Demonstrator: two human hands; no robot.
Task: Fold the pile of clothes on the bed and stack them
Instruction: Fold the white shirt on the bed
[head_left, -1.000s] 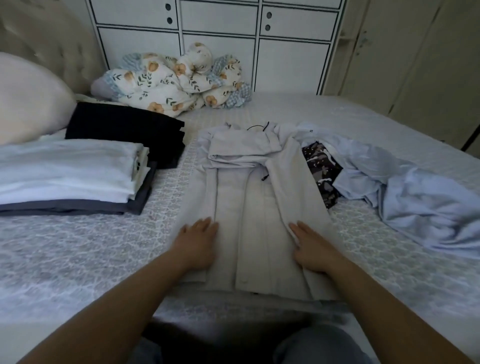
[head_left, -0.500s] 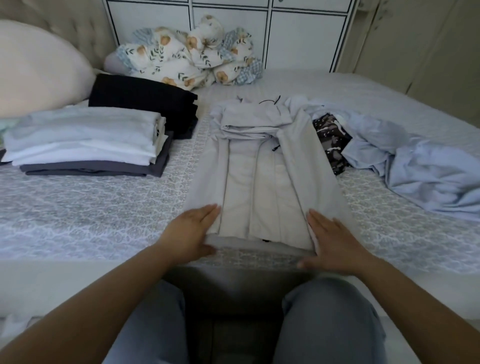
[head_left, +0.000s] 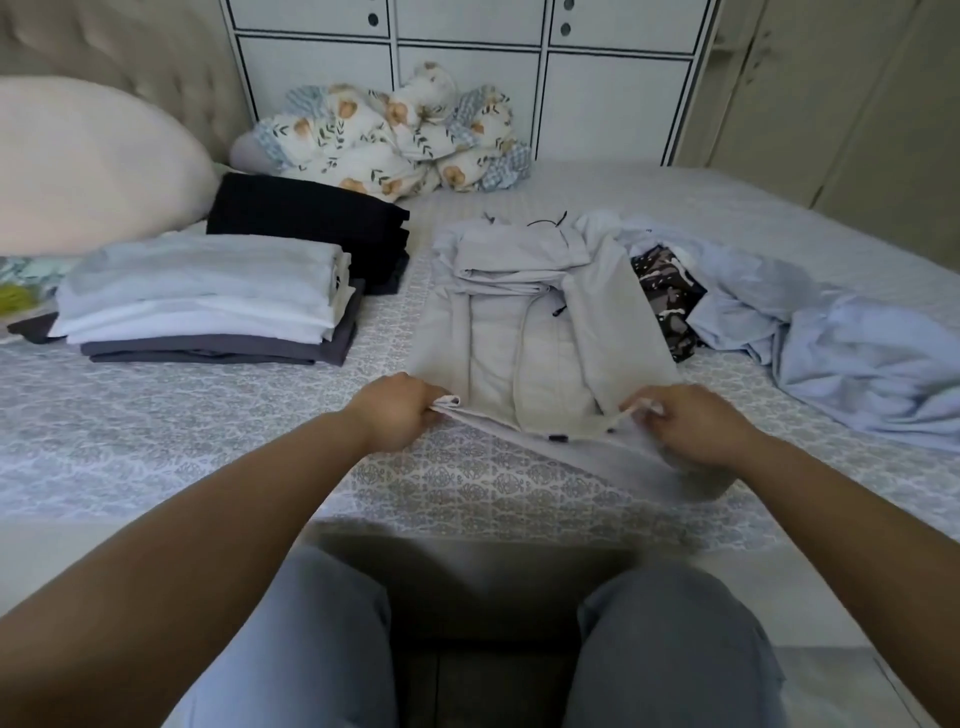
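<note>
Garment in hand: a pale grey hooded top (head_left: 540, 322) is laid flat on the bed (head_left: 208, 457), sleeves already turned in over the body, hood end farthest from the person.
Long axis: the top is stretched straight away from the person, hem nearest, hood at the far end, so a fold of the hem would be carried forward along that axis.
Left hand: the left hand (head_left: 397, 415) is clenched on the near left corner of the hem, which is pinched and raised slightly off the bed.
Right hand: the right hand (head_left: 685, 423) is clenched on the near right corner of the hem, likewise lifted; part of the hem is seen drooping below it.
Nearness: both hands are set level at the hem, neither one closer to the hood, so the lift is judged to be shared evenly.
Finished stack: a folded stack (head_left: 208, 301) of light and dark pieces is placed to the left of the top, with a black folded pile (head_left: 311, 223) behind it.
Still unfolded: a light blue shirt (head_left: 857, 353) and a dark patterned piece (head_left: 667, 296) are left crumpled to the right, touching the top's edge.
Step judged: a lengthwise fold, hem towards hood, is probably about to be made.
</note>
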